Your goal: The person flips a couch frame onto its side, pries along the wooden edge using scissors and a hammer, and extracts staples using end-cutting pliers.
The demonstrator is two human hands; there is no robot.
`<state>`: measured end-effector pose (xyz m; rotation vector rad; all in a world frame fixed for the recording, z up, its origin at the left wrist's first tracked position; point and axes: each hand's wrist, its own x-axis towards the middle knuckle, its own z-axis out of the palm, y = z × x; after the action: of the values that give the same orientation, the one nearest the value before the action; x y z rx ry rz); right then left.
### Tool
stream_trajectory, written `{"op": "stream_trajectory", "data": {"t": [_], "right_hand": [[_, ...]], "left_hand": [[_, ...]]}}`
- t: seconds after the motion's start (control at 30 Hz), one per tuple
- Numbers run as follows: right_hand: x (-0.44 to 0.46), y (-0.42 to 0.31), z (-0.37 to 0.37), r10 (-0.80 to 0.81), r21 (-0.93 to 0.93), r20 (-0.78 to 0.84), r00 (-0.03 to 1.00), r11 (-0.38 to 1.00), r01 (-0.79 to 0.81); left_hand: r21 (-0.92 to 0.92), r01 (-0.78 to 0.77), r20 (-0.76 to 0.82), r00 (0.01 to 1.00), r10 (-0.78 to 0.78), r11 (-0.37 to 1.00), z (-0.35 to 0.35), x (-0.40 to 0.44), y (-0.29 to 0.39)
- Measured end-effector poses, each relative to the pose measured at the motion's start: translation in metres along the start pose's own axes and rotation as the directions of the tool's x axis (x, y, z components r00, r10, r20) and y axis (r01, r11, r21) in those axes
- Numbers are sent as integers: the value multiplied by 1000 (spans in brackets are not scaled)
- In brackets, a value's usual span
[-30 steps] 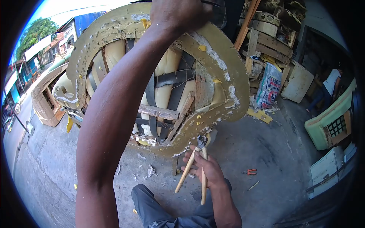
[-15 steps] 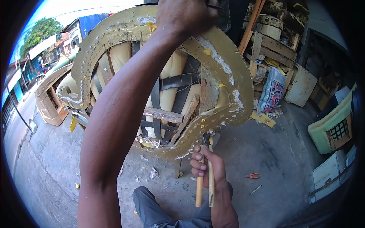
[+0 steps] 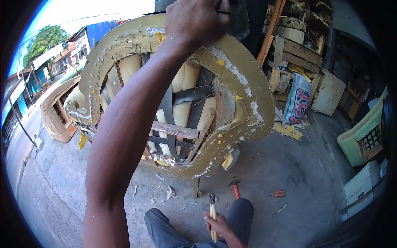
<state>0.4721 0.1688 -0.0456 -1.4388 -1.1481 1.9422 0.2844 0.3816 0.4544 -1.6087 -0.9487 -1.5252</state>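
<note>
A pair of pincers (image 3: 213, 223) with a dark metal head and pale handles is in my right hand (image 3: 219, 225), low between my knees, its jaws pointing up and apart from the frame. My left hand (image 3: 197, 22) is closed at the top edge of a curved, gold-painted chair frame (image 3: 261, 95); its fingertips are partly hidden. Staple marks, white fluff and yellow foam scraps dot the frame. Dark webbing straps (image 3: 167, 107) and cream padding show inside it, with a wooden bar (image 3: 175, 130) across. My left forearm covers part of this.
A hammer (image 3: 235, 190) with a red handle and orange-handled pliers (image 3: 278, 193) lie on the concrete floor. A printed sack (image 3: 298, 99) leans by stacked wooden frames (image 3: 297, 53). A green upholstered piece (image 3: 364, 132) stands at right. Another furniture frame (image 3: 56, 111) stands by the street.
My right hand has drawn the pincers down and back from the frame's lower edge to between my knees. The hammer has come into view. My left hand stays at the top of the frame.
</note>
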Motion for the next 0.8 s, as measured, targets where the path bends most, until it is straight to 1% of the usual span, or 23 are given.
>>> {"op": "stream_trajectory", "data": {"t": [0.03, 0.07, 0.1, 0.17, 0.2, 0.23, 0.27, 0.3, 0.33, 0.37, 0.4, 0.43, 0.5, 0.53, 0.6, 0.63, 0.67, 0.73, 0.77, 0.8], "right_hand": [[1, 26, 2, 186, 192, 1, 982, 964, -183], [1, 42, 8, 363, 381, 42, 931, 855, -351], [-4, 28, 15, 365, 389, 48, 930, 851, -354], [-16, -19, 16, 102, 344, 29, 994, 933, -106], [-18, -49, 16, -54, 288, 13, 998, 956, 48], [-18, -81, 15, -214, 224, 3, 977, 952, 208], [-22, -112, 14, -285, 327, 26, 958, 908, 261], [-27, -136, 15, -360, 432, 42, 932, 848, 308], [-31, -154, 15, -369, 434, 38, 929, 843, 317], [-34, -169, 13, -420, 513, 132, 898, 804, 300], [-37, -180, 14, -473, 587, 221, 853, 763, 271], [-41, -187, 17, -481, 588, 221, 848, 759, 278], [-48, -199, 23, -478, 746, 243, 844, 649, 153], [-51, -201, 25, -478, 741, 248, 842, 654, 153], [-56, -205, 29, -474, 783, 241, 847, 610, 119], [-62, -210, 33, -406, 770, 191, 894, 626, 120], [-63, -212, 35, -406, 769, 191, 894, 628, 121], [-64, -214, 37, -380, 768, 139, 915, 625, 143], [-54, -206, 29, -376, 766, 137, 916, 627, 143], [-36, -190, 14, -487, 838, 281, 827, 544, 35]], "left_hand": [[0, 6, 3, 1000, -6, 1000, -2, -4, 2], [-8, -23, -35, 999, 23, 1000, -5, -6, 6], [-15, -57, -76, 996, 56, 998, -6, -7, 7], [-38, -60, -65, 996, 57, 997, -2, -1, 1], [-63, -62, -60, 997, 58, 996, 0, -1, -1], [-82, -65, -53, 997, 60, 995, 0, -1, 0], [-90, -60, -57, 997, 55, 994, 2, -2, -2], [-89, -104, -113, 989, 94, 991, 5, -2, -5], [-83, -154, -170, 976, 139, 984, 8, -1, -6], [-86, -166, -178, 973, 149, 982, 5, 0, -3], [-92, -87, -97, 992, 78, 992, 1, -2, 0], [-90, -5, -14, 1000, 4, 996, -2, -3, 2], [-80, -11, -5, 1000, 10, 997, -2, -1, 1], [-69, -4, 13, 1000, 5, 998, -1, -2, 0], [-44, 19, 19, 1000, -18, 999, -1, -1, -1], [-33, -2, 19, 1000, 2, 999, -1, -2, -1], [-26, -24, 12, 1000, 25, 999, -1, -1, -2], [-28, -23, 2, 1000, 24, 999, 0, -2, -2], [-28, -29, -5, 1000, 28, 999, 0, -2, -2], [-28, -25, -5, 1000, 25, 999, 0, -2, -2]]}}
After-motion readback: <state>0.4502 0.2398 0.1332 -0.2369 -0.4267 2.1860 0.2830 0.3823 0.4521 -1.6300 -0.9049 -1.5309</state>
